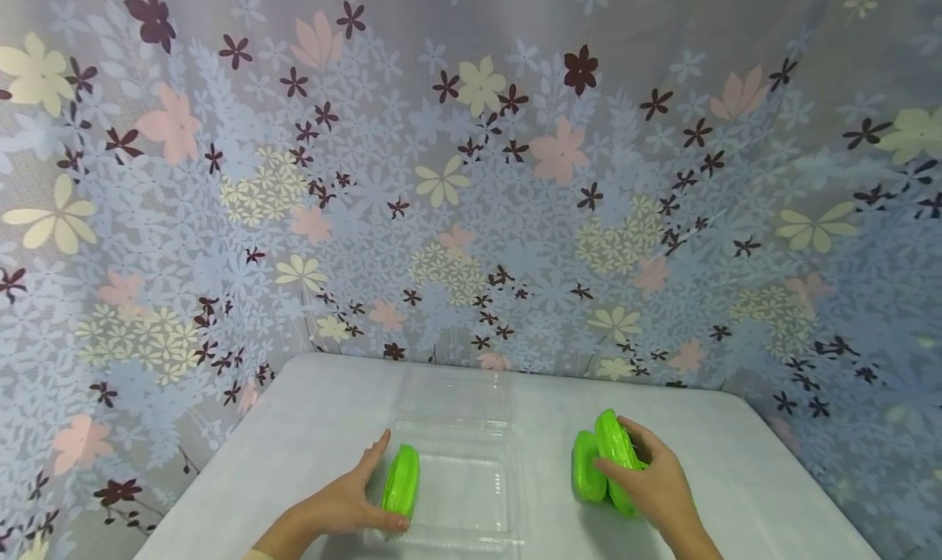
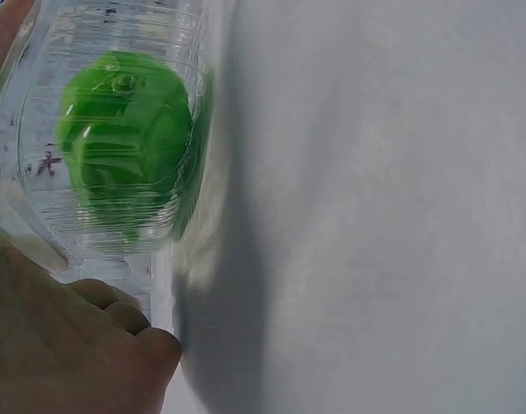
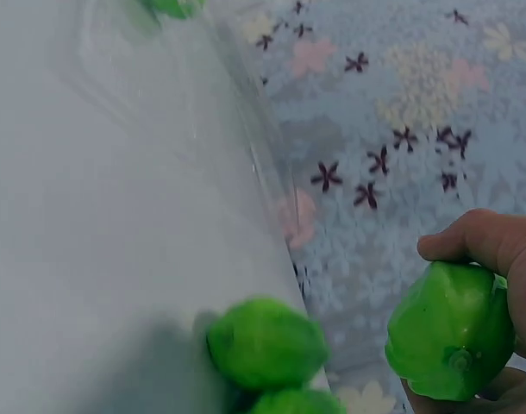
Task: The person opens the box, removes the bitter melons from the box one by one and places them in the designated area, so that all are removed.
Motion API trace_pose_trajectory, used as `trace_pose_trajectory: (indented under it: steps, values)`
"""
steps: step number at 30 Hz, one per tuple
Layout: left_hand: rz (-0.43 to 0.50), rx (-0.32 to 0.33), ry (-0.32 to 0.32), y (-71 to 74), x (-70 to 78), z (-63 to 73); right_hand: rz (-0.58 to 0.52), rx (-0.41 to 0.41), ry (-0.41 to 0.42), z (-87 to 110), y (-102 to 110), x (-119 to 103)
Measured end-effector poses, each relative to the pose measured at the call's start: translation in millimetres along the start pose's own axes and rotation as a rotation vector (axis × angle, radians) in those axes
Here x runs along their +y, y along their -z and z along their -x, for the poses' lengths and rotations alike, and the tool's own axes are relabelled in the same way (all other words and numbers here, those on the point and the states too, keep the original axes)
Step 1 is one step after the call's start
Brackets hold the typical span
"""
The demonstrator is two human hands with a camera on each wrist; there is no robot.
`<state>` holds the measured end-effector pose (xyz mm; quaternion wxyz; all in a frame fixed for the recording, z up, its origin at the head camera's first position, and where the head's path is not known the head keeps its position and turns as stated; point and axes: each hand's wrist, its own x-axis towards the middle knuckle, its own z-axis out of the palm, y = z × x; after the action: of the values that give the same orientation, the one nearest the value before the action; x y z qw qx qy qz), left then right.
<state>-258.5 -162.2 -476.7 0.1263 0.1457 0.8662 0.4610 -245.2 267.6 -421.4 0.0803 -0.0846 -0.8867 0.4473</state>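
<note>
My left hand [image 1: 342, 499] grips the left side of a clear plastic clamshell container [image 1: 465, 495], its thumb at the near corner and a finger toward the far one. Inside, by that left wall, lies one bright green ridged toy fruit [image 1: 401, 480], seen through the plastic in the left wrist view. On the right, my right hand [image 1: 658, 478] holds another green toy fruit [image 3: 453, 332] between thumb and fingers, raised over the table. Beside and below it lie two more green toy fruits [image 3: 267, 343], the second partly cut off in the right wrist view.
The container's hinged lid [image 1: 455, 395] lies folded back toward the far edge. All of this rests on a white-covered table [image 1: 331, 396]. A floral curtain [image 1: 471, 176] hangs behind and along both sides.
</note>
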Motion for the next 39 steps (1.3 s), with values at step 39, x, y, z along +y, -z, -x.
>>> trace_pose_trajectory:
  steps: [39]
  values:
    - [0.007, 0.01, 0.032, -2.9, 0.0, -1.4, 0.184, 0.066, -0.323, -37.6, 52.3, 116.5]
